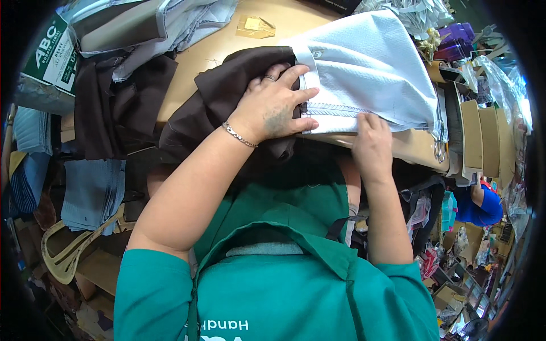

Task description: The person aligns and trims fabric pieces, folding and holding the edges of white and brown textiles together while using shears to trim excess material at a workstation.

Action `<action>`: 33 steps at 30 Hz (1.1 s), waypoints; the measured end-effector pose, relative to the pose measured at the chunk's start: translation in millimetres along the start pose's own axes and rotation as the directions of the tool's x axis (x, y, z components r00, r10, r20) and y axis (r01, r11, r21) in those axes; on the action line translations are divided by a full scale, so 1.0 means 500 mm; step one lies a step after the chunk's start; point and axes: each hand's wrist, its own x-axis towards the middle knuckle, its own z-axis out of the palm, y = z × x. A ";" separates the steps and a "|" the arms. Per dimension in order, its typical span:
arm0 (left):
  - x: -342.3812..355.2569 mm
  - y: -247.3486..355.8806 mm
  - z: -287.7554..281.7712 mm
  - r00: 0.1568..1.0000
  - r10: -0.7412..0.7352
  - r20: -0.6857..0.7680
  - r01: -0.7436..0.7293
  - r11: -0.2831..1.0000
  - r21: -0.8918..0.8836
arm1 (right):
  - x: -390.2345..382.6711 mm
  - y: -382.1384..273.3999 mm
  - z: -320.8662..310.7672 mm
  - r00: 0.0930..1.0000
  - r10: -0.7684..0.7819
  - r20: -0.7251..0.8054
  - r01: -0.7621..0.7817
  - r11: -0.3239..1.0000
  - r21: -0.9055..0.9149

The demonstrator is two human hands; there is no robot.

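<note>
A white textured fabric piece (369, 62) lies on the tabletop, joined or laid against dark brown cloth (227, 85) at its left end. A braided-looking strip (335, 108) runs along its near side. My left hand (273, 105) rests flat with fingers spread where brown meets white, its thumb and fingertips on the white band. At the near edge of the white piece, my right hand (372, 133) is closed, its curled fingers pinching the fabric beside the strip. Whether the two cloths are sewn together there, I cannot tell.
Scissors (439, 149) lie at the table's right end, beside cardboard boxes (480, 133). Grey folded fabric (128, 31) and more brown cloth (114, 108) sit at the left. A taped patch (256, 26) marks the tabletop (185, 77). A chair (62, 250) stands lower left; another person (480, 202) is at the right.
</note>
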 end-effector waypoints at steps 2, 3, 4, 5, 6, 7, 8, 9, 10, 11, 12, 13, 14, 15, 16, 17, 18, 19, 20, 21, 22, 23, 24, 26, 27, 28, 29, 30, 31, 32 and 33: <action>0.001 0.003 0.000 1.000 0.003 0.012 -0.003 1.000 0.011 | -0.001 -0.038 0.006 0.982 -0.140 -0.131 0.154 0.982 0.106; 0.000 0.001 0.004 1.000 0.018 -0.006 -0.018 1.000 0.004 | 0.004 -0.067 0.008 0.973 -0.174 -0.151 0.193 0.974 0.120; -0.002 -0.002 0.006 1.000 0.017 -0.009 -0.016 1.000 0.016 | 0.010 -0.090 0.012 0.962 -0.211 -0.174 0.237 0.961 0.140; -0.002 -0.001 0.003 1.000 0.023 -0.015 -0.023 0.999 0.024 | 0.013 -0.100 0.009 0.965 -0.203 -0.165 0.226 0.964 0.137; -0.002 0.000 0.001 0.999 0.030 -0.021 -0.029 0.999 0.031 | 0.015 -0.106 0.005 0.968 -0.194 -0.156 0.215 0.967 0.133; -0.003 0.003 -0.001 1.000 0.026 -0.017 -0.025 0.999 0.024 | 0.015 -0.107 0.005 0.971 -0.188 -0.146 0.208 0.969 0.134; -0.004 0.004 -0.002 1.000 0.025 -0.013 -0.024 1.000 0.018 | 0.014 -0.103 0.005 0.974 -0.178 -0.139 0.193 0.976 0.104; -0.003 0.004 -0.002 1.000 0.024 -0.008 -0.023 1.000 0.012 | 0.013 -0.095 0.006 0.977 -0.167 -0.132 0.178 0.981 0.074; -0.003 0.003 -0.004 1.000 0.021 -0.008 -0.021 1.000 0.008 | 0.015 -0.086 0.004 0.979 -0.159 -0.128 0.166 0.985 0.043; -0.003 0.002 -0.004 1.000 0.015 -0.001 -0.015 1.000 0.018 | 0.018 -0.072 -0.001 0.988 -0.134 -0.071 0.137 0.990 0.032; -0.004 0.002 -0.003 1.000 0.014 0.004 -0.014 1.000 0.016 | 0.017 -0.059 0.002 0.992 -0.115 -0.057 0.116 0.993 0.012; -0.002 0.004 -0.004 1.000 0.015 0.001 -0.015 1.000 0.012 | 0.018 -0.042 0.001 0.994 -0.096 -0.047 0.095 0.995 -0.015; -0.001 0.004 -0.005 1.000 0.015 -0.002 -0.015 1.000 0.009 | 0.019 -0.025 0.000 0.996 -0.078 -0.038 0.076 0.996 -0.042; -0.002 0.005 -0.006 1.000 0.013 0.006 -0.013 1.000 0.013 | 0.018 -0.008 0.010 0.994 -0.072 -0.081 0.066 0.995 -0.071; -0.001 0.004 -0.006 1.000 0.013 0.008 -0.013 1.000 0.016 | 0.017 0.000 0.011 0.996 -0.058 -0.071 0.052 0.995 -0.080; 0.000 0.004 -0.006 1.000 0.012 0.010 -0.013 1.000 0.019 | 0.017 0.004 0.011 0.997 -0.044 -0.061 0.038 0.995 -0.088; 0.001 0.005 -0.008 1.000 0.009 0.018 -0.009 1.000 0.017 | 0.017 0.006 0.012 0.998 -0.030 -0.051 0.025 0.995 -0.097; 0.003 0.009 -0.008 1.000 0.009 0.025 -0.010 1.000 0.013 | 0.013 0.002 0.017 0.997 -0.002 -0.075 -0.005 0.996 -0.089; 0.006 0.008 -0.008 1.000 0.005 0.030 -0.006 1.000 0.013 | 0.013 -0.014 0.013 0.997 -0.046 -0.065 0.045 0.999 -0.003; 0.010 0.006 -0.009 1.000 0.004 0.025 -0.004 1.000 0.014 | 0.012 -0.042 0.005 0.994 -0.089 -0.058 0.094 0.992 0.082; 0.009 0.004 -0.008 1.000 0.000 0.025 0.000 1.000 0.012 | 0.013 -0.070 0.003 0.990 -0.133 -0.048 0.139 0.975 0.171; 0.007 0.005 -0.004 0.999 0.005 0.041 -0.005 1.000 0.001 | 0.014 -0.107 0.006 0.980 -0.164 -0.117 0.178 0.976 0.128; 0.008 0.005 0.001 0.999 0.019 0.029 -0.020 1.000 0.023 | 0.016 -0.131 0.008 0.963 -0.196 -0.182 0.213 0.974 0.082; 0.005 0.002 -0.003 1.000 0.010 0.026 -0.011 0.999 0.031 | 0.029 -0.129 -0.003 0.984 -0.166 -0.070 0.171 0.982 0.079; 0.001 0.000 -0.004 0.999 0.012 0.034 -0.013 1.000 0.026 | 0.026 -0.119 -0.002 0.983 -0.167 -0.075 0.171 0.984 0.050; 0.002 -0.001 -0.007 0.999 0.017 0.036 -0.017 1.000 0.021 | 0.025 -0.105 -0.004 0.982 -0.169 -0.084 0.171 0.985 0.015; 0.001 -0.001 -0.009 0.999 0.020 0.038 -0.021 1.000 0.016 | 0.021 -0.088 -0.004 0.986 -0.152 -0.066 0.151 0.988 -0.015; -0.001 0.000 -0.009 0.999 0.022 0.043 -0.023 1.000 0.017 | 0.013 -0.073 -0.005 0.991 -0.128 -0.041 0.128 0.992 -0.007; 0.000 0.002 -0.008 0.999 0.027 0.043 -0.028 0.999 0.023 | 0.009 -0.056 -0.003 0.992 -0.122 -0.034 0.121 0.992 -0.044; 0.000 0.004 -0.008 0.999 0.032 0.041 -0.033 0.999 0.026 | 0.007 -0.039 -0.002 0.993 -0.118 -0.029 0.115 0.990 -0.084; -0.001 0.004 -0.007 0.998 0.029 0.052 -0.030 0.999 0.022 | 0.009 -0.020 0.002 0.995 -0.097 -0.009 0.096 0.990 -0.103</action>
